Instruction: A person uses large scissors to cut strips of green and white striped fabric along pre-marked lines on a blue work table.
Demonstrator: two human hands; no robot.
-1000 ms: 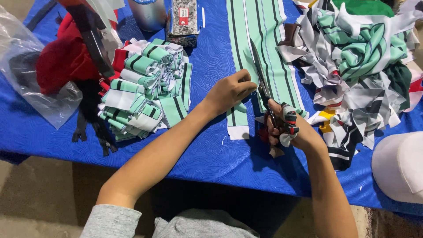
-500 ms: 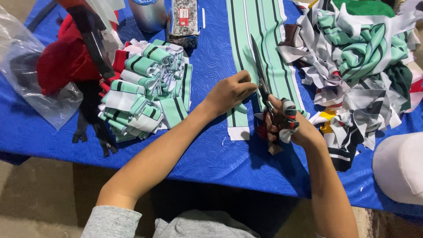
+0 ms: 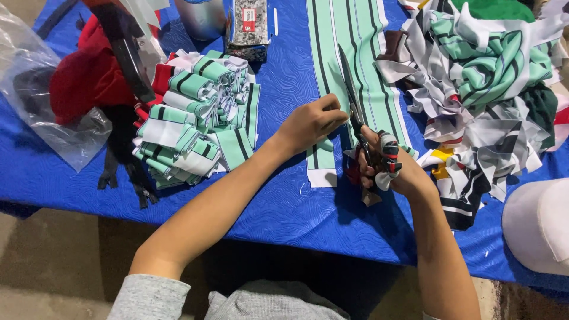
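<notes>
— Where's the green striped fabric strip (image 3: 355, 71)?
— Running toward twelve o'clock on the blue tabletop (image 3: 284, 195). Your left hand (image 3: 311, 121) pinches its near end.
— And your right hand (image 3: 394, 169)?
— Its fingers grip the scissors (image 3: 355, 112), blades along the strip.

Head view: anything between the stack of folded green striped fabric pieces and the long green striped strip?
Only bare blue tablecloth separates the folded stack from the strip, as the head view shows.
</notes>
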